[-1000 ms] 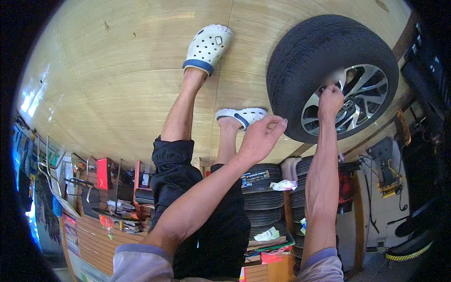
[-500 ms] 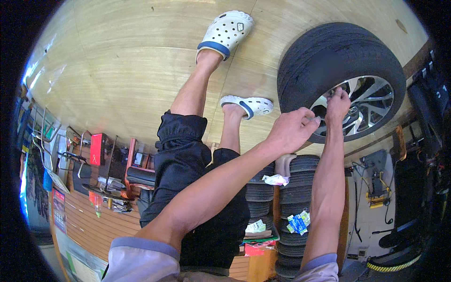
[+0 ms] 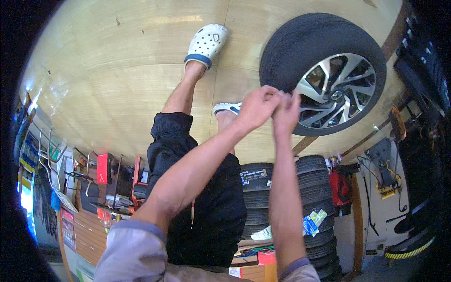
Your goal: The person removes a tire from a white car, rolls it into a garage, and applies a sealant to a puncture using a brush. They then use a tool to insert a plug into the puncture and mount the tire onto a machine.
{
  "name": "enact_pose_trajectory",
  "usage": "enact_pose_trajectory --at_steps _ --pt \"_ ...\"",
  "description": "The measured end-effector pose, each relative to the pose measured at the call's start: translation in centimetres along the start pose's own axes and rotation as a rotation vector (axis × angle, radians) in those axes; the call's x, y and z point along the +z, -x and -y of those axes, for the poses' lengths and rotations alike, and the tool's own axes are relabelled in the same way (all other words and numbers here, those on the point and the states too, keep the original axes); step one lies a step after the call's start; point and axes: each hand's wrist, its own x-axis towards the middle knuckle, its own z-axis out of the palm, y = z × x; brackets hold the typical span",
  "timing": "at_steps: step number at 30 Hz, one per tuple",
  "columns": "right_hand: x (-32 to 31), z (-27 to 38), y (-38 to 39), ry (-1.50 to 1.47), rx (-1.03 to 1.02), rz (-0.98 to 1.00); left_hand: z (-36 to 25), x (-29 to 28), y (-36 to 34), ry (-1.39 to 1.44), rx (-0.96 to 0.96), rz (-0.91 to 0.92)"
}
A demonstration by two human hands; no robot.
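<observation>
A black tyre (image 3: 293, 54) on a silver-and-black alloy wheel (image 3: 336, 96) lies on its side at the upper right, its spoked face toward me. Just left of the rim, in front of the tyre's lower edge, my two hands meet at the fingertips. My left hand (image 3: 256, 108) is closed in a pinch, thumb against fingers. Beside it my right hand (image 3: 285, 115) has its fingers drawn together, slightly blurred. Whatever small thing may be between the fingertips is hidden.
Pale wooden boards (image 3: 117, 70) stretch behind the wheel. My feet wear white clogs (image 3: 206, 44). Below my arms rise stacked tyres (image 3: 312, 188) with paper labels. Shelves with a red box (image 3: 104, 168) stand at left; a red bag (image 3: 340, 188) and cables hang at right.
My right hand has left the wheel's spokes and come leftward to meet my left hand. My left hand has shifted left and up. The whole view has shifted slightly.
</observation>
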Motion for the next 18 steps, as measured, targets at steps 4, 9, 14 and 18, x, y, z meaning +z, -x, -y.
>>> enact_pose_trajectory --at_steps 4,9,14,18 --pt "-4.0 -2.4 13.0 0.062 0.234 0.388 0.4 -0.3 2.6 -0.056 0.024 0.026" --pt "-13.2 -7.6 32.7 -0.224 0.659 0.398 3.1 -9.3 10.6 -0.365 0.176 0.158" --pt "-20.2 -21.2 47.7 -0.636 1.002 -0.057 -0.6 -23.8 25.1 -0.703 0.279 -0.28" --pt "-29.1 -28.0 46.0 -0.829 0.943 -0.284 7.9 -40.2 40.9 -0.78 0.131 -0.729"
